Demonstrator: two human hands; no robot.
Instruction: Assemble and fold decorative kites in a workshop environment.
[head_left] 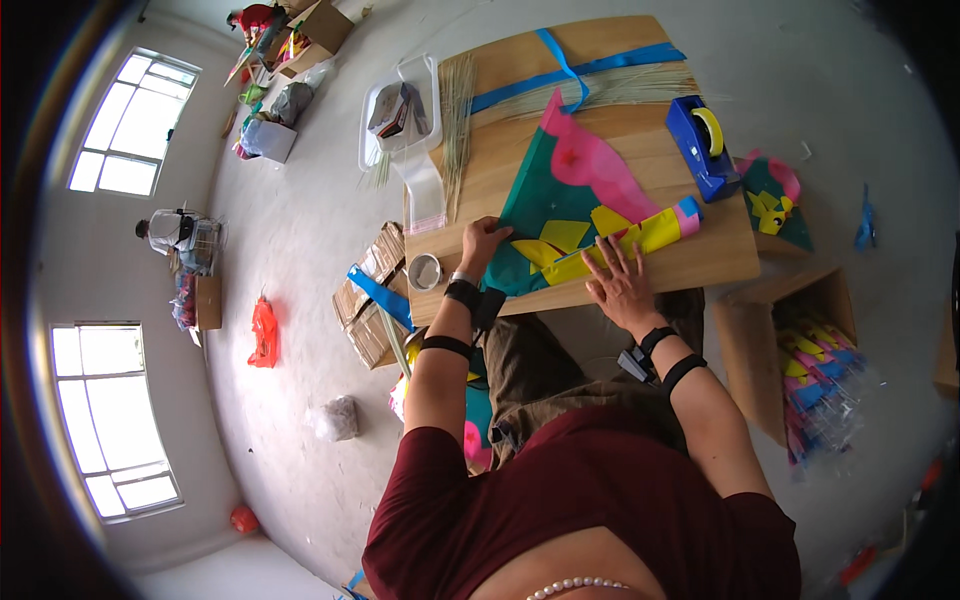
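Note:
On the wooden table in front of me lies a green and pink fabric sheet (535, 190) with a scalloped pink part and a pointed far tip. Its near edge is folded or rolled into a yellow strip (660, 232) with a blue and pink end, and loose yellow flaps (565, 236) lie beside it. My left hand (485, 246) is closed at the sheet's left edge, fingertips on the green fabric. With fingers spread, my right hand (622, 285) presses flat on the yellow strip. Both wrists wear black straps with small devices.
A blue tape dispenser (703, 148) stands at the table's right. Thin sticks (457, 130), blue ribbon (580, 78) and a clear bin (400, 112) occupy the far side; a tape roll (425, 272) is near left. An open carton (760, 360) of wrapped colourful pieces sits right.

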